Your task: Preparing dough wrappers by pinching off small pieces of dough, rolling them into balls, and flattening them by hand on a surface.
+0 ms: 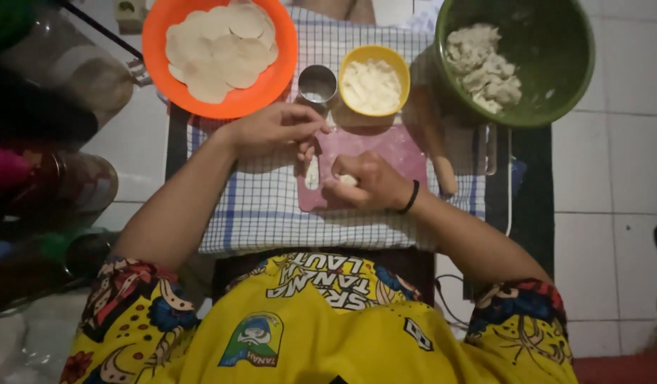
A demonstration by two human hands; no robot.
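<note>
While the right hand (367,183) closes around a dough lump (348,180) on the pink board (403,149), the left hand (275,128) pinches dough at the board's upper left corner.

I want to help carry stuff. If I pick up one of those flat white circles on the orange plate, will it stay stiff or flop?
The circles look thin and soft, like rolled dough, so one would probably flop and stretch. They overlap on the orange plate, so they may stick together. Each is likely very light and could tear if pulled.
</note>
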